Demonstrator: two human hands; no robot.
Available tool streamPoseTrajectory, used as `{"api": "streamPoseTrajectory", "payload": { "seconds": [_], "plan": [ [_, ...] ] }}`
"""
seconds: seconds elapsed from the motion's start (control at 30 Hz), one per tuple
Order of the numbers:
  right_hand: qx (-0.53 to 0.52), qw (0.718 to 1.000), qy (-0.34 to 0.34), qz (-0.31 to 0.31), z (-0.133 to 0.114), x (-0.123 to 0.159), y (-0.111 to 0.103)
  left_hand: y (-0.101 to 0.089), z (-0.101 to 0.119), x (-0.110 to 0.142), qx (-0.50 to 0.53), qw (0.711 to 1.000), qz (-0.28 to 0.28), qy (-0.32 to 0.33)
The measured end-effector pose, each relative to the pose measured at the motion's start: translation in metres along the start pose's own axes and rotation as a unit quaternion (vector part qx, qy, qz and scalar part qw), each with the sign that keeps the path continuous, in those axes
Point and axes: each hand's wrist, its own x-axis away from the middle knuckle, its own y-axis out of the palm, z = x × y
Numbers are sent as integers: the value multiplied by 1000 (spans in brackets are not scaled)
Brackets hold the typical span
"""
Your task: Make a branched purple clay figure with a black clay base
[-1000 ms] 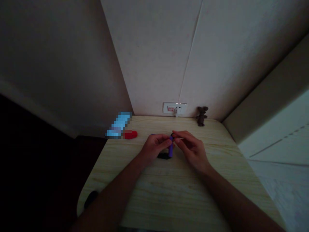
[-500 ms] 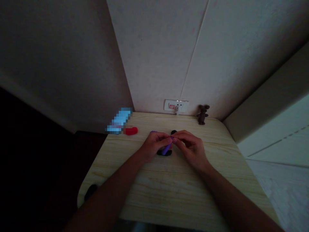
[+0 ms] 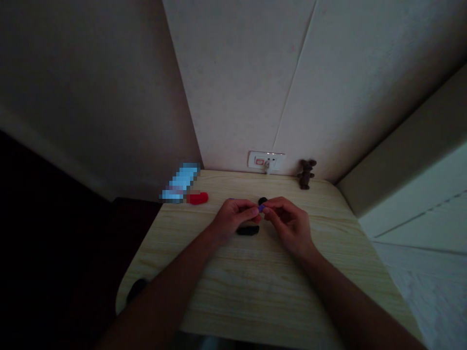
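A small purple piece (image 3: 261, 208), which looks like modelling clay, is pinched between the fingertips of both hands over the table. My left hand (image 3: 235, 217) grips it from the left with thumb and forefinger. From the right, my right hand (image 3: 290, 221) pinches it too; the fingers hide part of it. Just below the left fingers lies a black elongated piece (image 3: 248, 230) on the tabletop. Another black lump (image 3: 262, 200) shows behind the fingertips, partly covered by the right hand. A sliver of purple peeks out behind the left knuckles.
On the wooden table (image 3: 226, 291), a red stick (image 3: 198, 198) lies beside a pixelated bright screen (image 3: 181, 182) at the back left. A brown big-eared figurine (image 3: 306, 174) stands at the back right, near a wall socket (image 3: 266, 160). A dark object (image 3: 136, 290) sits by my left forearm.
The long purple strip that hung below the fingertips no longer shows; only a short purple bit is visible between them. The black piece beneath is now uncovered. Both hands stay nearly in place.
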Motion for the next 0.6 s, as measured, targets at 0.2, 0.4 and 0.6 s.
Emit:
{"api": "streamPoseTrajectory", "payload": {
  "seconds": [0.2, 0.4, 0.6],
  "plan": [
    [6, 1000, 2, 15, 0, -1, -1, 0, -1, -1, -11, 1000, 20, 5],
    [1, 999, 35, 9, 0, -2, -1, 2, 1, -1, -15, 999, 43, 23],
    [-17, 997, 57, 42, 2, -2, -4, 2, 0, -2, 28, 998, 50, 40]
  ]
}}
